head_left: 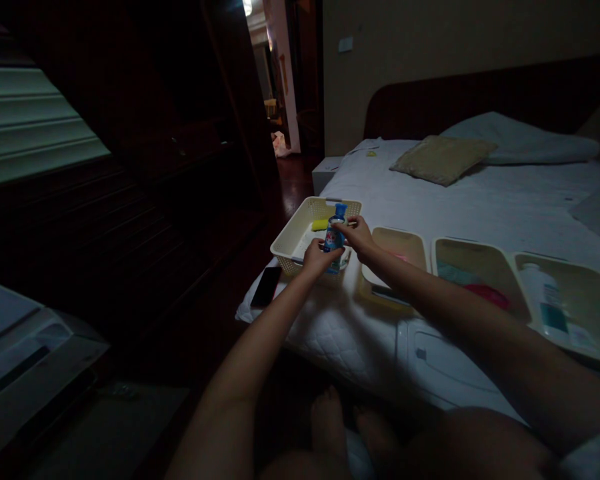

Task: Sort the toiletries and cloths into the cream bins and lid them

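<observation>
A small blue bottle (335, 235) with a blue cap and a printed label is held upright between my two hands. My left hand (321, 257) grips its lower part from the left. My right hand (357, 235) has its fingers on the upper right side, just below the cap. Behind and below the bottle stands a cream perforated basket (293, 233). A yellow item (320, 225) lies inside that basket; its kind is hard to make out.
More cream baskets line the bed edge to the right: one holds reddish items, one green and red cloth-like things (485, 293), one a white bottle (544, 300). A phone (267, 287) lies at the bed's corner. Pillows (443, 160) rest farther back. A dark cabinet stands left.
</observation>
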The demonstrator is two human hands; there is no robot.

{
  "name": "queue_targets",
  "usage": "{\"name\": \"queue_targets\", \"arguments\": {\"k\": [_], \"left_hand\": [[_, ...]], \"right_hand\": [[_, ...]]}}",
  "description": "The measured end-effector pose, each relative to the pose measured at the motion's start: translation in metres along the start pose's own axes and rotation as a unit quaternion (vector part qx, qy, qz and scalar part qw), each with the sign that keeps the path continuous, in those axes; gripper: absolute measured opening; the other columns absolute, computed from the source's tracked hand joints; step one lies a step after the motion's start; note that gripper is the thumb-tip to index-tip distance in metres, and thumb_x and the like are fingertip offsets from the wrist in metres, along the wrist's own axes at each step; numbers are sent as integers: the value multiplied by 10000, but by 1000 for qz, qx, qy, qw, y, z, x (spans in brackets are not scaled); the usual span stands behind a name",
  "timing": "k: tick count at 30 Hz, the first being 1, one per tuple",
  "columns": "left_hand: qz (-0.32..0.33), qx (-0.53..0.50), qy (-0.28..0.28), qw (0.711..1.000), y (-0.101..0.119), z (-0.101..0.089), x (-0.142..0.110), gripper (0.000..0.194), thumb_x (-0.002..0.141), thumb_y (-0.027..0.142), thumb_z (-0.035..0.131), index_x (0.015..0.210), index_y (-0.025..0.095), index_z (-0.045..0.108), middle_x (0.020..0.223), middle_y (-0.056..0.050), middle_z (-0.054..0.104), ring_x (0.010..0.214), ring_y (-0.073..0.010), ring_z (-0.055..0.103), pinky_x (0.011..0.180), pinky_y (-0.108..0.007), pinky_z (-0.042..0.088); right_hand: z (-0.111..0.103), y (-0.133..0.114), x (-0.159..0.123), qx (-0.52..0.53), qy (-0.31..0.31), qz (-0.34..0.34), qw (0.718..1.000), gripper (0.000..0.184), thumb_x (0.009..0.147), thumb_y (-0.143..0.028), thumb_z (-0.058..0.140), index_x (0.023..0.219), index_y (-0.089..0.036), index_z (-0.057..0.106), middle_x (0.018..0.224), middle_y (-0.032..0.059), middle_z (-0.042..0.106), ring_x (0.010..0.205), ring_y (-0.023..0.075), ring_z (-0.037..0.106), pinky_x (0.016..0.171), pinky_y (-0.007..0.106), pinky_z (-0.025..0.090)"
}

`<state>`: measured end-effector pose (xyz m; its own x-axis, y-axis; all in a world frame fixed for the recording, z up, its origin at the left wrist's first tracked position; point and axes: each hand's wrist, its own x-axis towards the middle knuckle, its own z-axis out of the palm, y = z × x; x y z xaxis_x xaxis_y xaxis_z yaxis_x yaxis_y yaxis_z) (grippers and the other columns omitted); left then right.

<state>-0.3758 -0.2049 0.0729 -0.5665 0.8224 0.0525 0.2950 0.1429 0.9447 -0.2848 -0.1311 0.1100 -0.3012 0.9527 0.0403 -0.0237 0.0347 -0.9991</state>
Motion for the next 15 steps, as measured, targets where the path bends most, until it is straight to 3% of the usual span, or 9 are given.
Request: {"name": "queue_targets", "arguments": {"k": [5, 10, 15], "left_hand": [[50, 110, 23, 992, 3, 2, -2, 461, 562, 415, 750, 882, 182, 514, 925, -82, 608, 903, -227, 570, 777, -301, 397], [51, 91, 50, 993, 6, -2, -6, 398, 531, 366, 768, 806, 195, 535, 861, -64, 608, 886, -226, 568, 779, -296, 378], [45, 76, 44, 995, 9, -8, -10, 351, 532, 388, 757, 762, 196, 575, 744, -31, 613, 741, -196, 569, 718, -289, 394]], "right_hand": [[5, 3, 2, -39, 18, -9, 999, 480, 539, -372, 711, 875, -237, 397, 713, -53, 484, 687, 143, 543, 591, 259, 453], [9, 7, 3, -73, 23, -34, 996, 504, 527, -434, 719, 866, -236, 403, 687, -62, 472, 650, 134, 515, 592, 266, 436], [10, 1, 0, -81, 11, -29, 996, 538, 494, -459, 743, 858, -226, 422, 714, -49, 468, 667, 136, 505, 575, 257, 419]]}}
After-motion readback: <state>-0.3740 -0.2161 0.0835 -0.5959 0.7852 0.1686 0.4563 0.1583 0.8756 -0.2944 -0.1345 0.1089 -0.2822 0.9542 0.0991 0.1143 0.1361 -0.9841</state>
